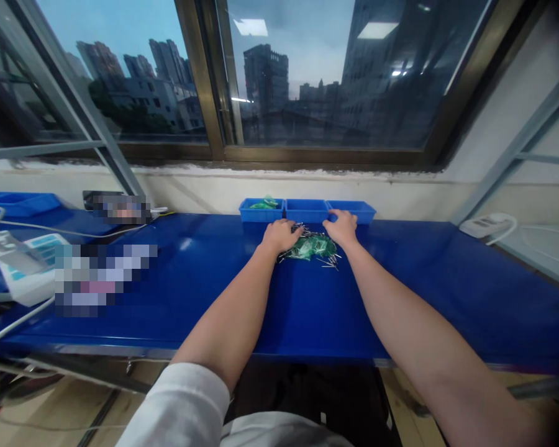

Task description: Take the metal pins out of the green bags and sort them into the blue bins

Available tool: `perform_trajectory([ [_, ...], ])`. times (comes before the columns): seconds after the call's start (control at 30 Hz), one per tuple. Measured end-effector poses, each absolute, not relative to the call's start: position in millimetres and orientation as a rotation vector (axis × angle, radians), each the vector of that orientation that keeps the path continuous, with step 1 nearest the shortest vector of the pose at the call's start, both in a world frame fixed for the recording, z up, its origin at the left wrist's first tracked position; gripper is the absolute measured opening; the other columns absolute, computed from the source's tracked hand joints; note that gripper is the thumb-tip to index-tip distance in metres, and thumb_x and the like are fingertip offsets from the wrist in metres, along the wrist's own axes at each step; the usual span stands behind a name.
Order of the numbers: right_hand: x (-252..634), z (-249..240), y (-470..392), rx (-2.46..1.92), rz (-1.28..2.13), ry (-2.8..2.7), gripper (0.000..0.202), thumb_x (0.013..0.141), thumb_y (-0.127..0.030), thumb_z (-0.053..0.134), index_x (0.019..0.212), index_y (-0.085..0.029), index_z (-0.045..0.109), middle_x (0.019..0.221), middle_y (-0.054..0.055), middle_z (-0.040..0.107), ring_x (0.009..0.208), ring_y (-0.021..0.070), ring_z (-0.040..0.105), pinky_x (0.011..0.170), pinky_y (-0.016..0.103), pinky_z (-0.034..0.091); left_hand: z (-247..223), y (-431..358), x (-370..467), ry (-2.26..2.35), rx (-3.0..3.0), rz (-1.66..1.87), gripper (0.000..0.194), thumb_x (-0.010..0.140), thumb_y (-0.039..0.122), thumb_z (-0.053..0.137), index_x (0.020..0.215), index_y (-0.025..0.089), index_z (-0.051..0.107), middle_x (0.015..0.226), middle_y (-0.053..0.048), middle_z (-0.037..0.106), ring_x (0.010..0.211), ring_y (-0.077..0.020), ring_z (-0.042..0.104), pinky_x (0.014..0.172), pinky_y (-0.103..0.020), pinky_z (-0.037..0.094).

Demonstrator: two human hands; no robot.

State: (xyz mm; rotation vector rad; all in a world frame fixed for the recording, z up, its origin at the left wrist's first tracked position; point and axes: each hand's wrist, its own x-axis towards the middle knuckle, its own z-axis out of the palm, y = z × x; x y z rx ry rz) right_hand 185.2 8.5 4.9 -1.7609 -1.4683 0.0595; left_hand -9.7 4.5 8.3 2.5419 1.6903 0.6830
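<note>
A loose heap of thin silver nail-like pins [328, 263] lies on the blue table, mixed with crumpled green plastic-looking pieces [310, 247]. At the heap's left edge rests my left hand [279, 237], palm down, thumb apart from the fingers and touching the pins. My right hand [343, 228] is at the heap's upper right, thumb and fingers spread, close to the front of the bins. Three small blue bins stand in a row just beyond: a left bin [261, 215] with green pieces inside, a middle bin [305, 214] and a right bin [363, 214].
The blue tabletop [205, 273] runs along a wall below a window [326, 81]. To the left are a white device [28, 267] with cables, a blurred-out patch [102, 279] and another blue tray [23, 202]. A white power strip [487, 226] lies at far right near a metal frame.
</note>
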Motion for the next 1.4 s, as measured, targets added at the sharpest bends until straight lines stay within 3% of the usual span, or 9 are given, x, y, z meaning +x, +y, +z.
perform_trajectory([
  [0.1, 177, 5, 5, -1.849, 0.149, -1.585, 0.033, 0.066, -0.042, 0.061, 0.093, -0.026, 0.070, 0.105, 0.010, 0.062, 0.108, 0.0350, 0.045, 0.087, 0.052, 0.035, 6, 5, -10, 1.646, 2.516, 0.603, 0.051, 0.084, 0.057, 0.040, 0.114, 0.021, 0.062, 0.125, -0.010, 0.057, 0.113, -0.0247, 0.053, 0.093, -0.033, 0.040],
  [0.2, 169, 3, 2, -1.858, 0.230, -1.746, 0.035, 0.063, -0.049, 0.065, 0.089, -0.027, 0.072, 0.103, 0.010, 0.064, 0.107, 0.0355, 0.046, 0.087, 0.053, 0.034, 4, 5, -11, 1.639, 2.488, 0.586, 0.047, 0.084, 0.054, 0.042, 0.112, 0.023, 0.063, 0.119, -0.009, 0.061, 0.106, -0.0238, 0.058, 0.089, -0.032, 0.043],
  [0.5, 163, 2, -2, -1.764, 0.302, -1.845, 0.017, 0.071, -0.038, 0.063, 0.078, -0.025, 0.071, 0.086, 0.004, 0.070, 0.088, 0.0232, 0.059, 0.081, 0.038, 0.040, 5, 4, -10, 1.655, 2.522, 0.571, 0.044, 0.085, 0.051, 0.041, 0.113, 0.024, 0.064, 0.119, -0.008, 0.062, 0.104, -0.0241, 0.059, 0.088, -0.032, 0.045],
  [0.83, 163, -2, 1, -1.636, 0.250, -1.922, 0.012, 0.077, -0.029, 0.058, 0.079, -0.022, 0.068, 0.081, 0.003, 0.069, 0.078, 0.0168, 0.058, 0.074, 0.028, 0.040, 8, 0, -9, 1.642, 2.513, 0.557, 0.042, 0.086, 0.047, 0.042, 0.115, 0.024, 0.062, 0.118, -0.008, 0.062, 0.105, -0.0236, 0.059, 0.087, -0.031, 0.045],
  [1.0, 163, -2, 2, -1.552, 0.167, -1.930, 0.015, 0.082, -0.028, 0.051, 0.081, -0.020, 0.064, 0.087, 0.004, 0.067, 0.084, 0.0182, 0.055, 0.079, 0.031, 0.038, 5, 5, -10, 1.622, 2.558, 0.590, 0.045, 0.086, 0.049, 0.042, 0.117, 0.021, 0.060, 0.122, -0.011, 0.059, 0.108, -0.0269, 0.057, 0.090, -0.035, 0.044],
  [1.13, 163, 2, 4, -1.373, 0.079, -1.910, 0.016, 0.083, -0.027, 0.048, 0.079, -0.017, 0.061, 0.087, 0.007, 0.064, 0.086, 0.0189, 0.053, 0.083, 0.031, 0.038, 8, 6, -9, 1.535, 2.652, 0.762, 0.042, 0.085, 0.043, 0.046, 0.115, 0.018, 0.060, 0.121, -0.010, 0.059, 0.110, -0.0235, 0.055, 0.094, -0.031, 0.041],
  [1.4, 160, 4, 9, -1.197, 0.457, -1.627, 0.018, 0.082, -0.034, 0.043, 0.076, -0.019, 0.050, 0.066, 0.002, 0.060, 0.060, 0.0137, 0.054, 0.062, 0.027, 0.042, 14, 4, -5, 1.321, 2.682, 0.939, 0.029, 0.086, 0.036, 0.048, 0.102, 0.020, 0.066, 0.106, -0.006, 0.066, 0.099, -0.0187, 0.059, 0.090, -0.028, 0.043],
])
